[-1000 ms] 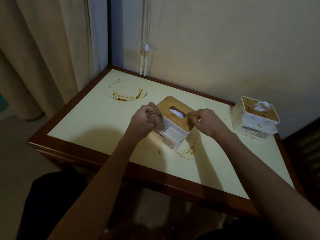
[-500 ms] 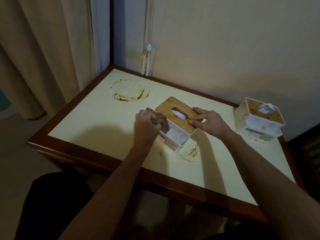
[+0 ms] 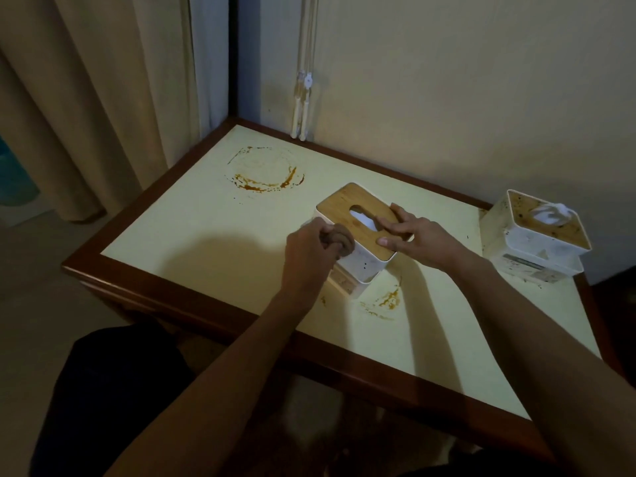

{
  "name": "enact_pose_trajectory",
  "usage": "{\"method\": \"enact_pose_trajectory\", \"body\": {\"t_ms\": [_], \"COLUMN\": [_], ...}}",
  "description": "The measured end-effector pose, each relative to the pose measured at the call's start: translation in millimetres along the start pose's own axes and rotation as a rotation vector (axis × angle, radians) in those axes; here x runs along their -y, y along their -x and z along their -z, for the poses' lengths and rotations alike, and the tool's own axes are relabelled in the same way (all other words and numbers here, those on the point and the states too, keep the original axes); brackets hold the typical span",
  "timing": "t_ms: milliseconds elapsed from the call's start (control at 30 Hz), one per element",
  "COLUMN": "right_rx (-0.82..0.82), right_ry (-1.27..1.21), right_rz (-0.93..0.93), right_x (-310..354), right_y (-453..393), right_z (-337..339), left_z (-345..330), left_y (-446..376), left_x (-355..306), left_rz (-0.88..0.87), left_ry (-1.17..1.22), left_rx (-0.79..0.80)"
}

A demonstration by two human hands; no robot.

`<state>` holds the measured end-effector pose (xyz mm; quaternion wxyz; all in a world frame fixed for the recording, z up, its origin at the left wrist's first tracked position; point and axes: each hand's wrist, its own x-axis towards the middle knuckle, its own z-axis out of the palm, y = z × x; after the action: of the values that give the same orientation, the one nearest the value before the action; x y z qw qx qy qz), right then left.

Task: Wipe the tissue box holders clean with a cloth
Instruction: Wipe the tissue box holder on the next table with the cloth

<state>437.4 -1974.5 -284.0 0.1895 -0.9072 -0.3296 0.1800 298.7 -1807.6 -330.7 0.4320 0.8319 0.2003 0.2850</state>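
Tissue box holder wiped on stained table [image 3: 192, 235], 2nd holder [image 3: 531, 242] set apart at far right edge.
Near holder [image 3: 347, 215], w/ wooden lid, is steadied at table centre by right hand [image 3: 418, 237], fingers flat and slightly spread on lid; brown cloth [image 3: 339, 241] is gripped in curled fingers of left hand [image 3: 306, 253] and pressed against holder's left side.

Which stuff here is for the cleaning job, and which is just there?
For the job:
brown cloth in left hand
tissue box holder under right hand
dirty tissue box holder

Just there:
table
curtain
blind cords
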Motion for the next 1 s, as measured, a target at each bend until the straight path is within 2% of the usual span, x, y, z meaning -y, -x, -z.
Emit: {"method": "enact_pose_trajectory", "body": {"t_ms": [133, 233, 300, 467, 533, 633, 700, 800, 933, 1000], "right_rx": [-0.003, -0.005, -0.009, 0.002, 0.008, 0.016, 0.025, 0.024, 0.016, 0.016], "right_ry": [-0.021, -0.025, -0.039, -0.014, 0.000, 0.033, 0.046, 0.062, 0.076, 0.052], "right_rz": [0.005, 0.000, -0.001, -0.020, -0.028, -0.034, -0.037, -0.029, -0.022, -0.017], "right_x": [0.3, 0.6, 1.3, 4.7, 6.1, 7.8, 8.4, 9.1, 8.4, 7.9], "right_y": [0.0, -0.6, -1.0, -0.4, -0.3, -0.9, -0.9, -0.6, 0.4, 0.8], "right_z": [-0.3, 0.3, 0.0, 0.5, 1.1, 3.1, 4.2, 4.2, 4.5, 5.1], "left_z": [3.8, -0.5, -2.7, 2.8, 13.4, 20.3, 13.5, -5.2, -17.7, -18.6], "left_y": [-25.8, -32.6, -28.8, -11.9, -12.6, -9.0, 2.7, 23.0, 30.0, 29.0], "left_x": [16.4, 20.3, 13.5, 1.5, 0.6, -9.3, -19.0, -21.2, -16.2, -15.6], "left_rz": [-0.076, -0.066, -0.028, -0.051, -0.045, 0.035, 0.073, -0.022, -0.053, -0.068], "left_ry": [-0.132, -0.144, -0.111, -0.045, 0.045, 0.163, 0.183, 0.106, -0.110, -0.126], "left_rx": [-0.093, -0.128, -0.108, 0.123, 0.112, 0.011, 0.021, 0.049, 0.035, 0.061]}}
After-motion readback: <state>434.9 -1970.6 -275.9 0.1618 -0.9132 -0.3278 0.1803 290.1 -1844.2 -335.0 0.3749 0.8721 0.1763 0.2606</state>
